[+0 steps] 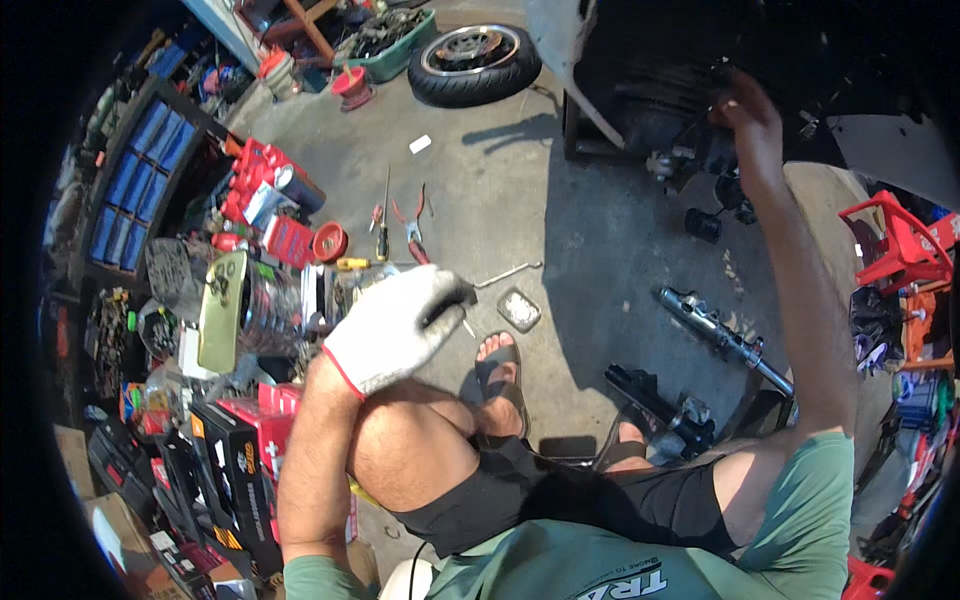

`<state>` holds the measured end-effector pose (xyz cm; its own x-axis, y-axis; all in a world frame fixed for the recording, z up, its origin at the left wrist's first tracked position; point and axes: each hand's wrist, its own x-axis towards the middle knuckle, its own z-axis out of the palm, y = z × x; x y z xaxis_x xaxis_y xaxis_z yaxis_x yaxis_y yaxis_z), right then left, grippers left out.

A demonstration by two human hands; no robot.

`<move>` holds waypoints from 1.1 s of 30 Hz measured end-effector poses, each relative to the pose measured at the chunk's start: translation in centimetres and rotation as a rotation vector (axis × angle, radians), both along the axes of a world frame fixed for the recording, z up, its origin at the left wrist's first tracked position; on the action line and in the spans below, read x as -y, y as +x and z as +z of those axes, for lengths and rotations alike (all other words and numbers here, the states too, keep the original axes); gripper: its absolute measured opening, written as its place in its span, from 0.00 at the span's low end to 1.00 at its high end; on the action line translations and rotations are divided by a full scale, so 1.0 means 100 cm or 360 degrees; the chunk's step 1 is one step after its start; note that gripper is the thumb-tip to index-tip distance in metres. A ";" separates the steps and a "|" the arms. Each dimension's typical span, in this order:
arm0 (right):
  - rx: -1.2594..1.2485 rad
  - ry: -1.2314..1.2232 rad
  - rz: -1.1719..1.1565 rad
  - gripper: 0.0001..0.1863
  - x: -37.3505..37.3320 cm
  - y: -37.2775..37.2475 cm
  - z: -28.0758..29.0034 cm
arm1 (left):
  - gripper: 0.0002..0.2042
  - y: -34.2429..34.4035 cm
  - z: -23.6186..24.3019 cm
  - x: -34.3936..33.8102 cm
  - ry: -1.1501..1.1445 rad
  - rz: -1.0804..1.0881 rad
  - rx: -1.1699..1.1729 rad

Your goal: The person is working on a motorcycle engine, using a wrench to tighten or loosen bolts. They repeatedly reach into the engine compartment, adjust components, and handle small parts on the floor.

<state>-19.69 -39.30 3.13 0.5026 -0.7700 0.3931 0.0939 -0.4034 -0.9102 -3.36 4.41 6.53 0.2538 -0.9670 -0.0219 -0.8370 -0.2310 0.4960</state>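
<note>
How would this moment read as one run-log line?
left hand: white-gloved, curled, hold unclear | right hand: bare, raised by shadowed machine parts | floor: pliers, screwdriver, wheel

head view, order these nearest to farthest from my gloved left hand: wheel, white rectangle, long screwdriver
1. Long screwdriver: on the floor, just beyond the gloved left hand.
2. White rectangle: floor, farther ahead.
3. Wheel: farthest, ahead near the top edge.
</note>
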 end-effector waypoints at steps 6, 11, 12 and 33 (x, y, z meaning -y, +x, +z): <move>-0.0817 0.0026 0.0617 0.26 -0.081 0.014 -0.117 | 0.09 0.018 -0.012 -0.013 0.0038 0.0062 0.0004; -0.1153 -0.0158 0.0825 0.24 -0.168 0.022 -0.230 | 0.09 0.019 -0.008 -0.016 0.0063 0.0082 -0.0132; -0.1204 -0.0154 0.0844 0.23 -0.179 0.021 -0.246 | 0.09 0.019 -0.008 -0.020 0.0073 0.0108 -0.0168; -0.1144 -0.0792 0.0681 0.20 -0.246 0.043 -0.349 | 0.39 -0.024 0.001 -0.004 0.0128 0.1075 -0.0123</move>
<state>-15.34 -14.68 -31.82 0.9486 -0.2951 0.1142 -0.1893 -0.8184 -0.5425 -5.79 4.78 6.58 0.7958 -0.5915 -0.1294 -0.4591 -0.7288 0.5080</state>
